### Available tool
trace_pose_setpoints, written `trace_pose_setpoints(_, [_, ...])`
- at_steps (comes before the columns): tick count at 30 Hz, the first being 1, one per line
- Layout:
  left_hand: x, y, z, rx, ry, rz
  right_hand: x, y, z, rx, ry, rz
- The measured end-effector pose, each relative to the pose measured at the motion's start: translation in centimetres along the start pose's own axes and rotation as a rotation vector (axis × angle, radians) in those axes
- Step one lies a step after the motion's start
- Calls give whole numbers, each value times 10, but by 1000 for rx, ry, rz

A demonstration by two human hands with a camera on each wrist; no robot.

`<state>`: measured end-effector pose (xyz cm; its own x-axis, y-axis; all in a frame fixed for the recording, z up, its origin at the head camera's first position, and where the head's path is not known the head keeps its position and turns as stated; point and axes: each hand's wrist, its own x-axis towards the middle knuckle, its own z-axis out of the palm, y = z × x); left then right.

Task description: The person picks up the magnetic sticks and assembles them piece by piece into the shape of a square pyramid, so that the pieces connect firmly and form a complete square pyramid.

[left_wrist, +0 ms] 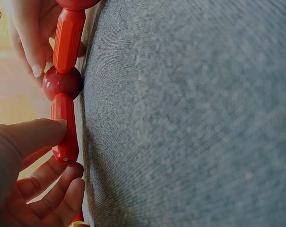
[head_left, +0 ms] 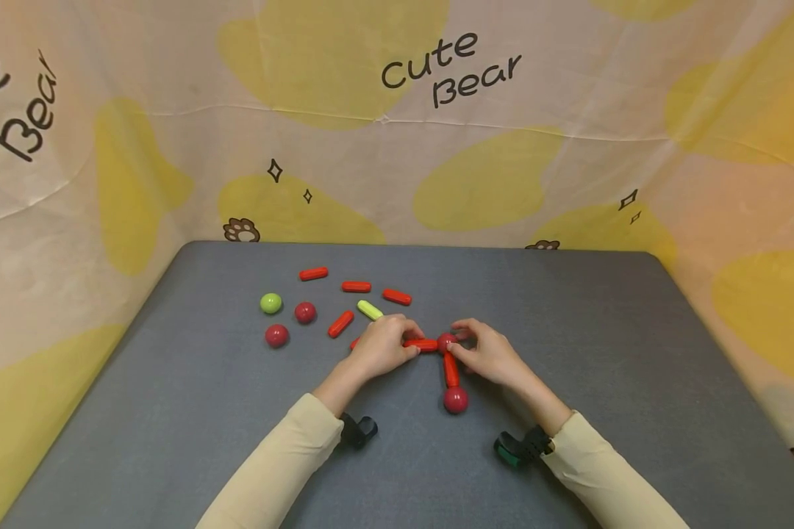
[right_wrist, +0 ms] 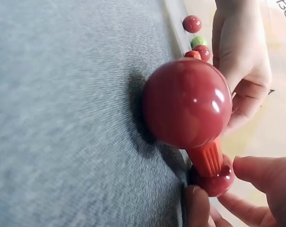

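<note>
My left hand (head_left: 384, 345) pinches a red ribbed stick (left_wrist: 65, 112) between thumb and fingers. One end of this stick meets a dark red ball (left_wrist: 62, 83). Around that same ball (head_left: 446, 342) are the thumb and fingers of my right hand (head_left: 492, 356), holding it from the right side. A second red stick (head_left: 451, 369) runs from the ball toward me and ends in another dark red ball (head_left: 456, 400), so the joined pieces form a corner. In the right wrist view this nearer ball (right_wrist: 187, 104) looms large and partly covers the pieces behind it.
Several loose red sticks (head_left: 356, 286) and a yellow-green stick (head_left: 370, 310) lie beyond my left hand. Farther left are a green ball (head_left: 271, 303) and two dark red balls (head_left: 305, 312). A patterned cloth (head_left: 476, 176) hangs behind the grey table (head_left: 569, 294).
</note>
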<state>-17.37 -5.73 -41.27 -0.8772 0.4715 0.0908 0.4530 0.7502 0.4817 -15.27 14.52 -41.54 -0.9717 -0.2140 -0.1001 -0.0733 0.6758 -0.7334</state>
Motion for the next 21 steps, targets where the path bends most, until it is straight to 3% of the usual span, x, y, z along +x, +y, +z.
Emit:
trace_pose_setpoints(11, [0, 0, -3, 9, -20, -16, 6, -3, 3, 41, -34, 15])
trace_pose_setpoints(16, [-6, -3, -13, 1, -19, -23, 6, -1, 3, 47, -31, 1])
trace_pose_setpoints(21, [-18, -9, -27, -44, 23, -38, 5, -1, 3, 57, -34, -2])
